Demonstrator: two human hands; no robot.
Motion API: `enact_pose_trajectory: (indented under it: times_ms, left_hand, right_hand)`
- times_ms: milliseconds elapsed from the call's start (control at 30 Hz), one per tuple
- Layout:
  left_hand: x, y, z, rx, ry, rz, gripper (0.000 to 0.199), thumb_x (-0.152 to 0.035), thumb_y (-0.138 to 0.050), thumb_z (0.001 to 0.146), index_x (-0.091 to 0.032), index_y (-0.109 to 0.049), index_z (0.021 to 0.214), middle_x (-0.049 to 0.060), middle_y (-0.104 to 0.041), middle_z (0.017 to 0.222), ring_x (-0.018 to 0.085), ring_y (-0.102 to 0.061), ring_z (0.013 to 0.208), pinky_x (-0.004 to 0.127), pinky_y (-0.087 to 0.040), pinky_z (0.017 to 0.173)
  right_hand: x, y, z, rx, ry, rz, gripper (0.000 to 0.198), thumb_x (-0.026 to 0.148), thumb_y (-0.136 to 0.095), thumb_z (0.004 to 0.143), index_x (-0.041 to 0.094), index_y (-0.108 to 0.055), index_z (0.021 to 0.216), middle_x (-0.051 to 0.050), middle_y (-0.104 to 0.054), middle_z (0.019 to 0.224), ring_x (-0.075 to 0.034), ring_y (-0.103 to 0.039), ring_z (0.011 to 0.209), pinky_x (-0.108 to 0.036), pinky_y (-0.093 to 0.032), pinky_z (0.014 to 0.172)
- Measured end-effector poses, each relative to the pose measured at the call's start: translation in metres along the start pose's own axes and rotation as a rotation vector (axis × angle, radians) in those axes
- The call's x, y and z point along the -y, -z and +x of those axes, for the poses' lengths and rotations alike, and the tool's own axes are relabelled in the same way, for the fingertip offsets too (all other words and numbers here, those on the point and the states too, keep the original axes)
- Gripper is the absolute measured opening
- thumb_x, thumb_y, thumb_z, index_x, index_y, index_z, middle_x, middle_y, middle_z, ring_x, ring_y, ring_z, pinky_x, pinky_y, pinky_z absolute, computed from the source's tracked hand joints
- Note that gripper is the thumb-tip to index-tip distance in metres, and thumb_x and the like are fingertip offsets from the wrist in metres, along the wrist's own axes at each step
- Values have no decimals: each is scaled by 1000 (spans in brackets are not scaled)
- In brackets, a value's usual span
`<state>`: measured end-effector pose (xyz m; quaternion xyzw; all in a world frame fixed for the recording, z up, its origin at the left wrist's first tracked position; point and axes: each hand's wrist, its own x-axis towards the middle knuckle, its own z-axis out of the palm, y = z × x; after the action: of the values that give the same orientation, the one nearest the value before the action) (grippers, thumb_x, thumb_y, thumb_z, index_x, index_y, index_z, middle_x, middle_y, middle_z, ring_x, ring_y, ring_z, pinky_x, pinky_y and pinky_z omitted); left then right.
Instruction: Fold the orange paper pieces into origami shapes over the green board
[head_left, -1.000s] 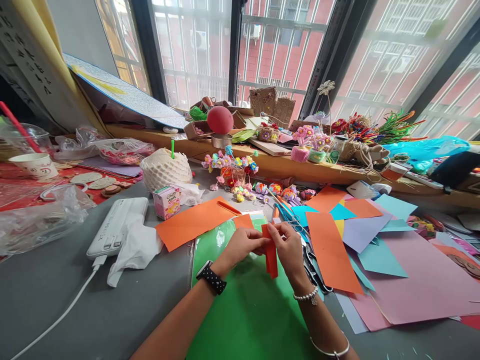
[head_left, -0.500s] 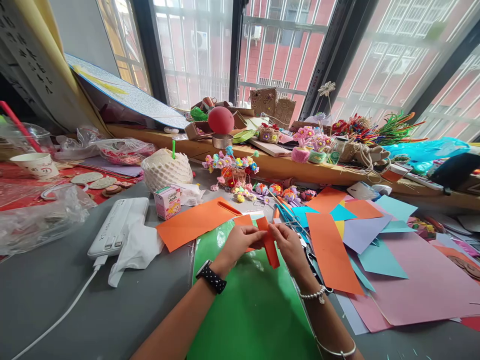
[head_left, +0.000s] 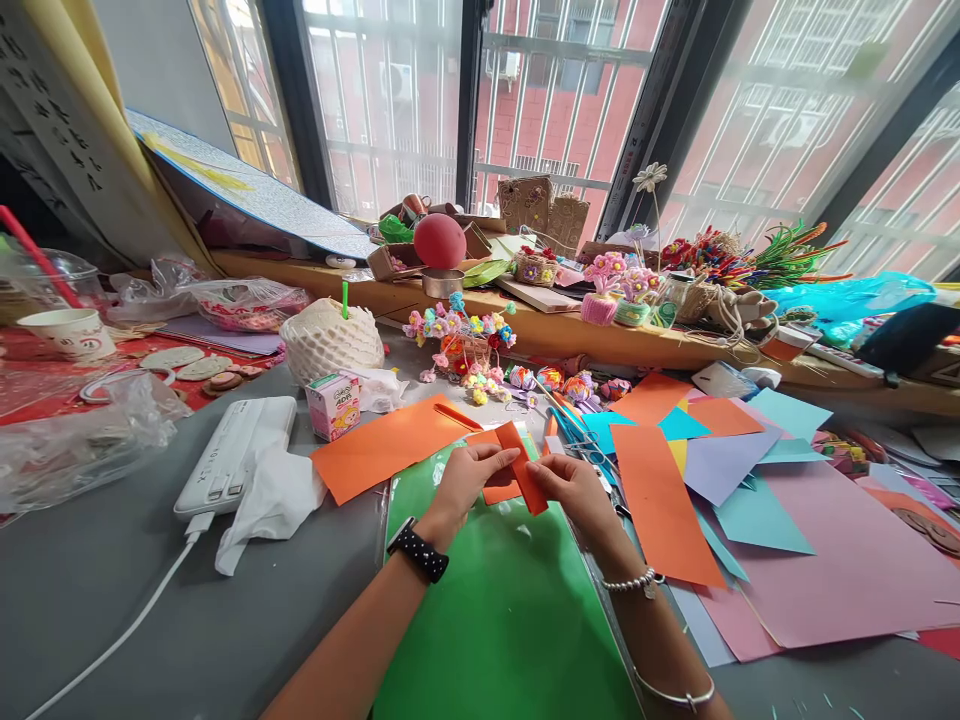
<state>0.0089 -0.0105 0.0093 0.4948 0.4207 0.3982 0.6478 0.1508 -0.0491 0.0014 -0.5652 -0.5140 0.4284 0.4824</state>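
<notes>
Between my two hands is a narrow folded strip of orange paper [head_left: 523, 470], tilted with its top leaning left. My left hand [head_left: 469, 490] pinches its left edge between thumb and fingers. On the opposite edge, my right hand [head_left: 574, 492] pinches the strip lower down. Both hands are above a glossy green mat [head_left: 502, 610]. Another small orange piece [head_left: 501, 492] lies on the mat behind my left fingertips, partly hidden. A larger orange sheet [head_left: 390, 445] lies at the mat's far left corner, and a long orange rectangle [head_left: 664, 505] is right of my right hand.
Scissors [head_left: 574, 425] lie beyond my right hand. Coloured sheets, including a large pink sheet [head_left: 855, 570], spread over the right side. To the left are a white power bank [head_left: 236, 455] with a cable, a tissue [head_left: 274, 500] and a small pink box [head_left: 334, 405].
The orange strip has tilted further left at its top. My right hand has shifted slightly down along its edge, while my left hand has stayed nearly in place.
</notes>
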Motion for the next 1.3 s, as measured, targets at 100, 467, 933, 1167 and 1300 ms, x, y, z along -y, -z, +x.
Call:
enact_pose_trajectory:
  times_ms: [100, 467, 933, 1167, 1300]
  left_hand:
    - [0, 1, 0, 9, 3, 2, 30, -38, -69, 56, -11, -64, 68, 4, -64, 65, 16, -59, 65, 27, -48, 67]
    - [1, 1, 0, 49, -21, 27, 29, -40, -67, 58, -12, -63, 65, 5, -64, 67, 18, -60, 68, 29, -48, 69]
    - [9, -2, 0, 266, -21, 129, 25, -36, -67, 58, -12, -61, 59, 1, -59, 56, 13, -56, 55, 24, -46, 57]
    - [10, -2, 1, 265, -24, 149, 26, -37, -66, 58, -12, -60, 61, 1, -58, 57, 13, -56, 58, 24, -45, 59]
    - [11, -2, 2, 279, -29, 148, 28, -37, -66, 58, -11, -61, 65, 2, -59, 61, 15, -57, 61, 27, -45, 61]
  right_hand:
    - [-1, -1, 0, -15, 3, -33, 29, 43, -57, 64, 14, -62, 63, -1, -61, 58, -11, -51, 51, -22, -37, 48]
    - [-4, 0, 1, -16, 23, -63, 31, 45, -58, 64, 15, -63, 64, -5, -65, 63, -16, -57, 56, -24, -41, 51]
    - [1, 1, 1, -68, -17, 126, 28, 41, -61, 62, 15, -66, 67, -4, -65, 66, -16, -57, 62, -27, -43, 59]
    - [-2, 1, 2, -47, -33, 174, 25, 39, -63, 62, 14, -64, 65, -3, -63, 64, -15, -55, 61, -26, -43, 60]
    - [-1, 1, 2, -45, -5, 124, 25, 38, -62, 63, 13, -64, 66, -4, -63, 66, -16, -55, 64, -27, -43, 62]
